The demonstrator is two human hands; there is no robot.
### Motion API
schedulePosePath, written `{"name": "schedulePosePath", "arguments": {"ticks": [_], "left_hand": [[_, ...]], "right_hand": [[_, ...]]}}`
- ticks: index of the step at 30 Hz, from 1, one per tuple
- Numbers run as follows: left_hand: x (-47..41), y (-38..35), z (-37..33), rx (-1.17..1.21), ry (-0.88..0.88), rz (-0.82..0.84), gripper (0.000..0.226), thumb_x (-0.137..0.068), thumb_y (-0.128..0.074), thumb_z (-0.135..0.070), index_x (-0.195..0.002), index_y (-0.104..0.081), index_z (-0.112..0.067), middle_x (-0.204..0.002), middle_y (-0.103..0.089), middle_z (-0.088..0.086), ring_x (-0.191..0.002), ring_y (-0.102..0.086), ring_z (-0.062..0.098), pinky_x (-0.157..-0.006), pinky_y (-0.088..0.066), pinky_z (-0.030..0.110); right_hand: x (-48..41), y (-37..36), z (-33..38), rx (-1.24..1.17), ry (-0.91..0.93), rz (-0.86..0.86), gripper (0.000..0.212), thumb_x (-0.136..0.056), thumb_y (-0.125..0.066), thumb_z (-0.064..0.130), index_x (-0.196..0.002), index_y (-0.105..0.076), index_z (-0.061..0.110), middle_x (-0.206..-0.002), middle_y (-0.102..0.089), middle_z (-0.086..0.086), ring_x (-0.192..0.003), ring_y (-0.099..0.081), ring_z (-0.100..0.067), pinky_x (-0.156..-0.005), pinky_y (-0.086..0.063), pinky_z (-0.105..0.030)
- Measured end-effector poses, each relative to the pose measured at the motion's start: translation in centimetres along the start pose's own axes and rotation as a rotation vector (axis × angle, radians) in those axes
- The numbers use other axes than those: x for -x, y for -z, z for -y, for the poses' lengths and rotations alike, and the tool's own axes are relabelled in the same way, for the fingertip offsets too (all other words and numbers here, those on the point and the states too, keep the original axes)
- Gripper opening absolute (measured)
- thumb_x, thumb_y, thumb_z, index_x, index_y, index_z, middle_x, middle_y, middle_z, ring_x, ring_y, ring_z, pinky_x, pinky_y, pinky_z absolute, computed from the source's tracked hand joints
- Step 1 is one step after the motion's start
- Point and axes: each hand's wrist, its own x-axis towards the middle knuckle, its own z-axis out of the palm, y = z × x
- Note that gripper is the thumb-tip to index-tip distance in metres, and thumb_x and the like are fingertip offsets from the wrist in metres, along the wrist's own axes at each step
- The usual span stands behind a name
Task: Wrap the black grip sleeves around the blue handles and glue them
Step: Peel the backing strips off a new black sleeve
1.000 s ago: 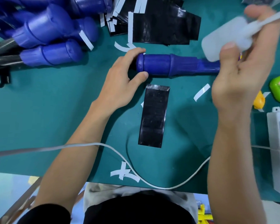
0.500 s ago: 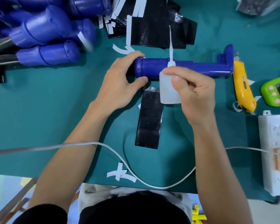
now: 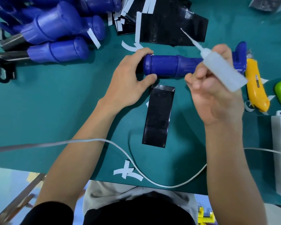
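Head view.
- Handle (image 3: pixel 169 65): lies on the mat (image 3: pixel 55 111), left end gripped by the left hand (image 3: pixel 128 82).
- Bottle (image 3: pixel 221 69): clasped in the right hand (image 3: pixel 217 98) over the handle, nozzle aimed away.
- Sleeve (image 3: pixel 158 116): flat just below the handle, not yet wrapped.
- Risk: a squeeze now likely drips glue astray.
- Room: bare mat lower left of the handle; knife (image 3: pixel 256 85) crowds its right end.

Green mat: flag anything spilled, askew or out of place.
Loose scraps litter it: crossed white strips at the near edge, a curled strip beside the black sleeve pile. No spilled glue shows.
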Motion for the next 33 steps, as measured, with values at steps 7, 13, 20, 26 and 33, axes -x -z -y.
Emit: {"name": "schedulePosePath", "arguments": {"ticks": [7,13,20,26,33], "left_hand": [[0.3,0.1,-0.3,-0.013,0.018,0.004,0.057,-0.085,-0.074,-0.039,-0.138,-0.055,-0.029,-0.114,-0.060,-0.010,-0.099,-0.051,0.010,-0.089,-0.035,0.008],[0.2,-0.2,-0.9,0.029,0.012,0.016,0.054,-0.082,-0.073,-0.036,-0.133,-0.057,-0.027,-0.117,-0.064,-0.010,-0.103,-0.055,0.013,-0.093,-0.041,0.018],[0.2,0.4,-0.3,0.104,0.040,0.047,0.055,-0.086,-0.074,-0.036,-0.137,-0.057,-0.026,-0.122,-0.066,-0.007,-0.109,-0.060,0.015,-0.103,-0.047,0.037],[-0.2,0.2,-0.1,0.126,0.037,0.052,0.056,-0.083,-0.074,-0.038,-0.135,-0.058,-0.027,-0.122,-0.067,-0.008,-0.110,-0.062,0.015,-0.105,-0.048,0.039],[-0.4,0.1,0.1,0.204,0.056,0.031,0.054,-0.081,-0.081,-0.033,-0.130,-0.061,-0.029,-0.121,-0.071,-0.013,-0.116,-0.065,0.005,-0.108,-0.048,0.033]], "right_hand": [[0.1,-0.7,0.7,-0.018,0.049,-0.435,0.048,-0.100,-0.053,0.060,-0.094,-0.072,0.016,-0.058,-0.056,-0.001,-0.048,-0.038,-0.019,-0.062,-0.023,-0.036],[-1.0,-1.9,0.5,0.206,0.189,-0.573,0.043,-0.105,-0.046,0.038,-0.084,-0.079,0.022,-0.080,-0.073,0.004,-0.058,-0.049,-0.013,-0.052,-0.032,-0.027],[-5.2,-3.5,-0.7,0.217,0.260,-0.579,0.013,-0.087,-0.075,0.013,-0.075,-0.071,0.014,-0.063,-0.059,-0.004,-0.050,-0.051,-0.018,-0.045,-0.034,-0.026],[-5.5,-3.3,-1.4,0.212,0.345,-0.658,0.011,-0.081,-0.077,0.015,-0.075,-0.068,0.018,-0.067,-0.063,-0.002,-0.051,-0.053,-0.016,-0.051,-0.044,-0.028],[-5.4,-3.6,-2.3,0.322,0.350,-0.667,0.013,-0.082,-0.079,0.018,-0.075,-0.070,0.023,-0.069,-0.068,0.004,-0.053,-0.058,-0.019,-0.056,-0.048,-0.029]]}}
